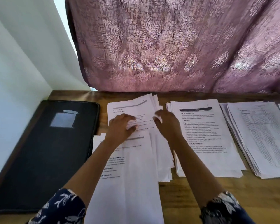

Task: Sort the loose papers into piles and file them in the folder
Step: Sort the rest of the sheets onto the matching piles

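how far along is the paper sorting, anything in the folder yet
Done: two piles lie at the right, a text pile and a table-sheet pile. In hand: the left hand and right hand are on the loose heap in the middle. To do: that heap is unsorted, and the black folder lies closed, so no filing shows yet.

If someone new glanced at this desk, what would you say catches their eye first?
Probably the purple patterned curtain filling the back, then the left hand and right hand on the loose heap of papers mid-table. A closed black folder lies to its left, and a text pile and a tables pile sit to its right.
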Available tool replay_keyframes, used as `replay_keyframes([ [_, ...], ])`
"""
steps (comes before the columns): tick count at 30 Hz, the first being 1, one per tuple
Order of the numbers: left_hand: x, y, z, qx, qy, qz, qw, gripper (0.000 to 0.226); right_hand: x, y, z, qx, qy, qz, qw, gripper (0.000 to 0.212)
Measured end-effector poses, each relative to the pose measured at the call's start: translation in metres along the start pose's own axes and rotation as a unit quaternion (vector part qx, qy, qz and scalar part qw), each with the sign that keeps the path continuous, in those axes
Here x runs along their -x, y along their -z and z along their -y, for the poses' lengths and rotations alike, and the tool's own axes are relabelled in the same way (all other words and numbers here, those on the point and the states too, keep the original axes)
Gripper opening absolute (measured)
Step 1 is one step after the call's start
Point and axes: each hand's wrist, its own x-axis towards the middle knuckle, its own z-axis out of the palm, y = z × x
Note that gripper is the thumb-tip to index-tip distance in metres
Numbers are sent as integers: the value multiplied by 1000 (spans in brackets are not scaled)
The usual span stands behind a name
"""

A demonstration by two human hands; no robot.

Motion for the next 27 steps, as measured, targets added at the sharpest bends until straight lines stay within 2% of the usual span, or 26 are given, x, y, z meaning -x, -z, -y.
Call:
replay_keyframes([
  [2, -27, 2, -1, -19, -1, -6, 1000, 41, -26, -7, 4, -25, -13, -9, 1000, 43],
  [4, -56, 3, -2, -7, 15, -12, 1000, 51, -42, -11, 8, -102, -85, -27, 991, 49],
  [7, -93, 3, 1, 39, 13, 5, 999, 63, -44, -12, 6, -249, -217, -42, 943, 38],
  [9, -109, 0, 2, 59, -3, 39, 997, 66, -40, -15, -3, -277, -262, -38, 924, 36],
  [15, -104, -10, -10, 133, 7, 96, 986, 54, -45, -27, -16, -317, -266, -24, 910, 32],
  [19, -88, -18, -7, 155, -6, 114, 981, 60, -44, -28, -11, -435, -273, -34, 858, 25],
  [21, -85, -20, -6, 154, -20, 113, 981, 64, -43, -28, -8, -465, -266, -38, 844, 26],
  [22, -83, -19, -7, 141, -28, 109, 984, 68, -41, -28, -7, -443, -244, -43, 862, 29],
  [23, -82, -20, -7, 114, -37, 92, 988, 72, -38, -30, -9, -387, -210, -54, 896, 33],
  [25, -77, -18, -5, 54, -41, 23, 997, 74, -30, -29, -12, -208, -100, -109, 967, 37],
  [26, -72, -17, -4, 29, -28, -11, 999, 70, -26, -28, -13, -132, -16, -150, 980, 37],
  [27, -64, -16, -5, 4, -14, -30, 999, 65, -24, -28, -13, -89, 77, -176, 977, 35],
])
